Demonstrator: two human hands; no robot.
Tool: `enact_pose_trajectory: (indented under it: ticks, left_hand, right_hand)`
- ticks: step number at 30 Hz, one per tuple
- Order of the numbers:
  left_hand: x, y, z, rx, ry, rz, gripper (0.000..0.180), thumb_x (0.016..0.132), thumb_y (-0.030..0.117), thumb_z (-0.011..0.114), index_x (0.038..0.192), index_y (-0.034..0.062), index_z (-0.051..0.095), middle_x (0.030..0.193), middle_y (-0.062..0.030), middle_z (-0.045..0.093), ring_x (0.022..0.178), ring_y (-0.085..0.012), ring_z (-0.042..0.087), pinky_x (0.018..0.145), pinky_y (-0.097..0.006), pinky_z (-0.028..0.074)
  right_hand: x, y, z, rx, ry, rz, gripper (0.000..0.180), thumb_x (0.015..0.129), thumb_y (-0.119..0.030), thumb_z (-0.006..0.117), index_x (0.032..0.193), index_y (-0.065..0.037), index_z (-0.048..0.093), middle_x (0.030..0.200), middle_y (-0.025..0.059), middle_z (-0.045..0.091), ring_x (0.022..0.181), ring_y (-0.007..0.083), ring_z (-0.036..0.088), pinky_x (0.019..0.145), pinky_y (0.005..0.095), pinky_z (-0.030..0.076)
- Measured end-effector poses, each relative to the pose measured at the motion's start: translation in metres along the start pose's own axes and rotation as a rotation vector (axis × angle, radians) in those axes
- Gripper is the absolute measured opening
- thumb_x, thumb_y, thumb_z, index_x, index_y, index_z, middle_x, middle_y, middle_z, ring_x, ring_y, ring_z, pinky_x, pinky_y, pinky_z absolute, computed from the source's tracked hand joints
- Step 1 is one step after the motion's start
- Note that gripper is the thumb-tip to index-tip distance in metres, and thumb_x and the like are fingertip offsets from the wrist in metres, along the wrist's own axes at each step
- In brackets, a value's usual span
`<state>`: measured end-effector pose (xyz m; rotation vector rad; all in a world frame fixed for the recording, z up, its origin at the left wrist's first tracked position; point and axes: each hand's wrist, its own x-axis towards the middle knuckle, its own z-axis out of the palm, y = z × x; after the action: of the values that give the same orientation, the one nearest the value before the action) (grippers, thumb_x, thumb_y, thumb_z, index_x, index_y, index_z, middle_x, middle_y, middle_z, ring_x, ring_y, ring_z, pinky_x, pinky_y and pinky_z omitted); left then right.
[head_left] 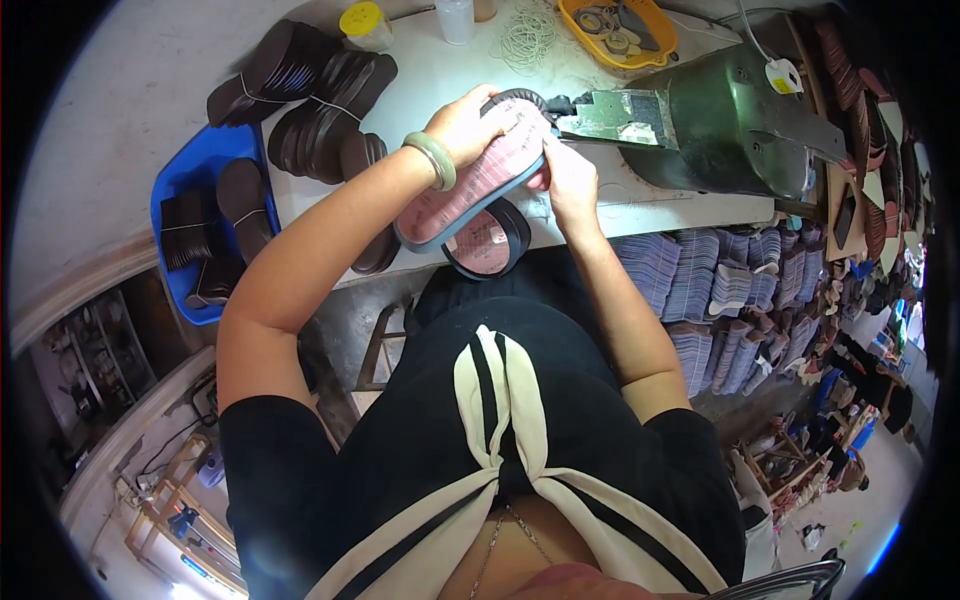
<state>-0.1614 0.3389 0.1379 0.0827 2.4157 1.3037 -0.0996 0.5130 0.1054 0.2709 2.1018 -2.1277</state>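
Both my hands hold a slipper sole (470, 190) with a pinkish face and a grey-blue edge, tilted near the table's front edge. My left hand (468, 128), with a pale green bangle (432, 158) on its wrist, is closed around the upper left edge near a dark band (520, 98). My right hand (568, 185) grips the right edge near its top, fingers partly hidden behind. Just beyond my fingers is the narrow arm (615, 118) of a green machine (710, 115); I cannot tell whether the sole touches it. Below lies another dark-rimmed piece (482, 245) with a pink inside.
Bundles of dark brown soles (310, 135) tied with string stand at the left beside a blue crate (165, 190). Behind are a yellow-lidded jar (366, 26), a clear cup (455, 20), tangled cord (528, 38) and a yellow basket (622, 62). Stacked grey pieces (690, 270) sit low right.
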Motion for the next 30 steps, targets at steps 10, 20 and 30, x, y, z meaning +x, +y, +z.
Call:
enact_pose_trajectory:
  ticks: [10, 20, 30]
  left_hand:
    - [0.0, -0.016, 0.022, -0.145, 0.191, -0.008, 0.058, 0.079, 0.037, 0.068, 0.121, 0.0017, 0.051, 0.107, -0.0175, 0.064, 0.099, -0.0263, 0.062, 0.088, -0.034, 0.047]
    - [-0.002, 0.001, 0.04, -0.071, 0.507, -0.182, 0.058, 0.075, 0.042, 0.072, 0.107, -0.001, 0.05, 0.098, -0.0184, 0.063, 0.091, -0.0287, 0.062, 0.082, -0.037, 0.047]
    - [0.023, -0.001, 0.052, -0.319, 0.756, -0.384, 0.072, 0.076, 0.04, 0.072, 0.122, -0.0062, 0.04, 0.116, -0.0279, 0.053, 0.109, -0.0361, 0.053, 0.094, -0.039, 0.041]
  right_hand:
    - [-0.08, 0.047, -0.007, 0.489, -0.56, 0.511, 0.034, 0.089, -0.03, 0.057, 0.104, 0.001, 0.06, 0.092, 0.0099, 0.064, 0.087, 0.0151, 0.061, 0.079, 0.0278, 0.046]
    - [-0.104, 0.009, -0.017, 1.035, -0.554, 0.716, 0.023, 0.088, -0.023, 0.05, 0.101, -0.003, 0.051, 0.076, 0.0029, 0.047, 0.07, 0.0156, 0.047, 0.069, 0.0311, 0.039]
    - [-0.078, -0.015, -0.025, 0.598, -0.171, 0.454, 0.031, 0.093, -0.028, 0.045, 0.081, -0.002, 0.056, 0.062, 0.0027, 0.051, 0.057, 0.0135, 0.049, 0.055, 0.0258, 0.04]
